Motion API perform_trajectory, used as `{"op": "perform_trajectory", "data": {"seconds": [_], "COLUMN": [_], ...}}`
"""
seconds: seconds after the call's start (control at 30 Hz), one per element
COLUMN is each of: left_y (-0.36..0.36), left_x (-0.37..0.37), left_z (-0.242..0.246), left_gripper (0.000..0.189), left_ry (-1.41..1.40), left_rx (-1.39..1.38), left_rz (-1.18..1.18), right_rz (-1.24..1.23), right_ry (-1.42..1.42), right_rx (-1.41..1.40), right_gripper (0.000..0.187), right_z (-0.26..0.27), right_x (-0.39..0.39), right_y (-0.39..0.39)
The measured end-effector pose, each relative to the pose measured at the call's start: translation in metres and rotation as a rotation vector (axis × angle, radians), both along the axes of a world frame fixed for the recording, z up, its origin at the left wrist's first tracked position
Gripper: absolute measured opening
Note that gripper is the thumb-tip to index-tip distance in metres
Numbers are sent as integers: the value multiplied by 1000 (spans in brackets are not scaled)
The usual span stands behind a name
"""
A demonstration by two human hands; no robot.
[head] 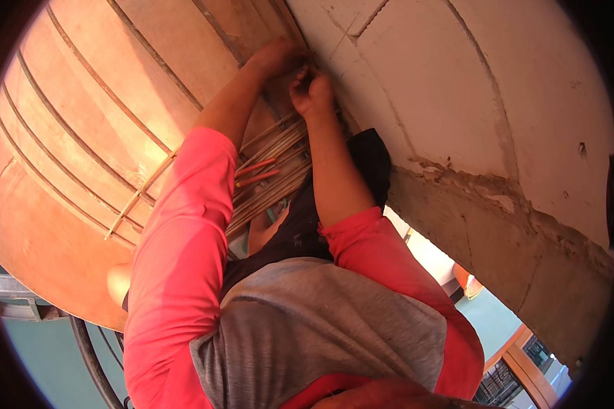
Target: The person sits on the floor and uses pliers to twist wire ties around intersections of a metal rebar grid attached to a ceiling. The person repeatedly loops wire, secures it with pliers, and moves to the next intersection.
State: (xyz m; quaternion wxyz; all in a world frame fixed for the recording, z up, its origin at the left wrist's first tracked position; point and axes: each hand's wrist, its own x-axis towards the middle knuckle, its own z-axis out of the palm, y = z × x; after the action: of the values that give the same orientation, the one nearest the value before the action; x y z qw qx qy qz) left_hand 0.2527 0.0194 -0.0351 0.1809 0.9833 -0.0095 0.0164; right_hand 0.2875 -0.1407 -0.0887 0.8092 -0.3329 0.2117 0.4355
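Observation:
Both my hands are close together at the top centre, in shadow by the corner between a ribbed orange-brown panel (148,87) and a pale wall (430,102). My left hand (282,57) is bent at the wrist, its fingers hidden against the corner. Just below it is my right hand (312,92), its fingers curled; whether it grips anything small is too dark to tell. A bundle of thin rods (273,191) lies below the hands, between my forearms. Two orange-red sticks (257,176) lie among the rods. One light rod (140,199) crosses the panel's dark ribs at left.
The wall is cracked, with a rough broken ledge (491,191) at right. A dark curved metal bar (89,353) stands at lower left. Beyond the wall's lower edge, part of a person (460,276) shows near a wooden frame (532,373).

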Motion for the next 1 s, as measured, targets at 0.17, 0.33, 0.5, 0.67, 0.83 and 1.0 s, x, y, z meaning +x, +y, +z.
{"op": "perform_trajectory", "data": {"seconds": [0.17,0.33,0.5,0.67,0.83,1.0], "left_y": [2,-7,-10,-12,0,9], "left_x": [-1,-3,-1,-14,-85,-209], "left_z": [-11,9,4,-29,31,85], "left_gripper": [27,26,29,33,32,38], "left_ry": [-78,-36,-33,-39,-432,-338], "left_rx": [17,-35,26,-27,-222,-207], "left_rz": [12,-15,11,98,45,649], "right_rz": [79,175,264,163,330,915], "right_ry": [-1321,-1514,-1480,-1535,-1460,-1817], "right_rx": [-1112,-1149,-1278,-1165,-1301,-1072], "right_gripper": [31,28,27,33,40,34], "right_z": [17,46,35,25,38,104], "right_x": [-26,-29,-29,-33,-35,-117], "right_y": [10,-1,1,1,-8,-20]}}
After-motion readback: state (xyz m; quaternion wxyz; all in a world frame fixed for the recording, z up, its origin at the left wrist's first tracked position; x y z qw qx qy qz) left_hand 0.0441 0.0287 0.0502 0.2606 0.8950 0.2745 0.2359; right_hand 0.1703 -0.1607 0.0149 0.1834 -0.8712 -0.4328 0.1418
